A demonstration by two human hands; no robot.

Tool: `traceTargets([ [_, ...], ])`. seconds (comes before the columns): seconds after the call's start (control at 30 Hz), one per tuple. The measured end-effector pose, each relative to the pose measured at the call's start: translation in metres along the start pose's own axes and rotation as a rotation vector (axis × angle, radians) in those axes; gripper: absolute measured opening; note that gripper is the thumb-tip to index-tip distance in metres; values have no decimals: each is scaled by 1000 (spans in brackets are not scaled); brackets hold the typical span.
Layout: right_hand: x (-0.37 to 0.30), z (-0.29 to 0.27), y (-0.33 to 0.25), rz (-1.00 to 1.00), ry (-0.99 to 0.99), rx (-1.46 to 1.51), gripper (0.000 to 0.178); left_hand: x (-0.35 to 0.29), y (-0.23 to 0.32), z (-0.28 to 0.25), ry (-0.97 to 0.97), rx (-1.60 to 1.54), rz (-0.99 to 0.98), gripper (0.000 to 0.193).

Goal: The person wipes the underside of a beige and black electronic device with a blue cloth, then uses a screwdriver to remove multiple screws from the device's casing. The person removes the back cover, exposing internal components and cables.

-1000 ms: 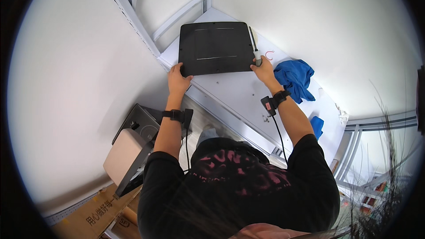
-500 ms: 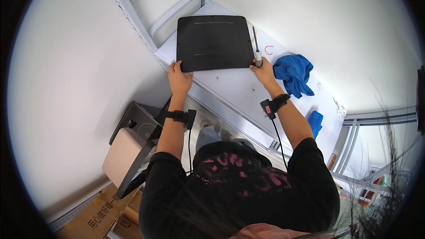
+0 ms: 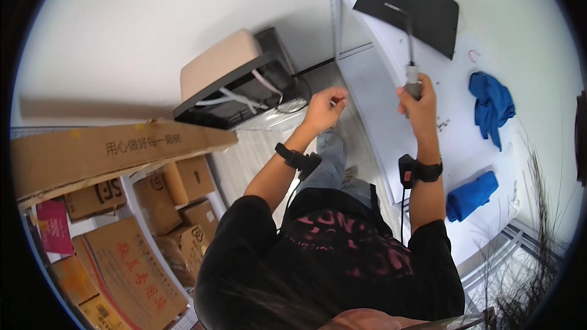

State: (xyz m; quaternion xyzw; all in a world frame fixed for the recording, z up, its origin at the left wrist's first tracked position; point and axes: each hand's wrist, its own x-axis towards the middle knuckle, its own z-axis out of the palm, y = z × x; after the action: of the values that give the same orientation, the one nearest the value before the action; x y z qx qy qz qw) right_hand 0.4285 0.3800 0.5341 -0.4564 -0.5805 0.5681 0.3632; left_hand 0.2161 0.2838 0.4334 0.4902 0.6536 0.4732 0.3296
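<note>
My right hand (image 3: pixel 418 107) is closed around the grip of a screwdriver (image 3: pixel 412 72); its long shaft points away from me, over the near edge of a black panel (image 3: pixel 429 17). That flat, rounded-corner panel lies on the far end of the white table (image 3: pixel 397 146). Off the table's left side, my left hand (image 3: pixel 325 110) hangs in the air with fingers curled together. Whether a small item sits between those fingertips I cannot make out. Several tiny dark pieces, probably screws, (image 3: pixel 443 123) lie beside my right wrist.
Two blue cloths (image 3: pixel 491 107) (image 3: pixel 472 195) lie along the table's right side, near a small pink hook-shaped piece (image 3: pixel 474 55). Left of the table stands a tilted appliance with a beige panel (image 3: pixel 220 61). Cardboard boxes (image 3: pixel 131 275) fill a shelf at lower left.
My view has swung left. The left hand has let go of the panel and moved away, its fingers now curled. My right hand has left the panel's corner, still gripping the screwdriver.
</note>
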Motion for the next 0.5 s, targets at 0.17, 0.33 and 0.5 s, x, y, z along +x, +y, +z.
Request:
traceTargets([
  [0.17,-57,52,90,124,-148,61,41,-71,-47,-15,-57,-254,-313,17],
  [0.33,-96,88,158,232,-171,47,41,-89,-99,-15,-76,-422,-512,26],
  [0.5,-129,130,245,303,-135,-37,39,-87,-178,-11,-102,-567,-524,40],
])
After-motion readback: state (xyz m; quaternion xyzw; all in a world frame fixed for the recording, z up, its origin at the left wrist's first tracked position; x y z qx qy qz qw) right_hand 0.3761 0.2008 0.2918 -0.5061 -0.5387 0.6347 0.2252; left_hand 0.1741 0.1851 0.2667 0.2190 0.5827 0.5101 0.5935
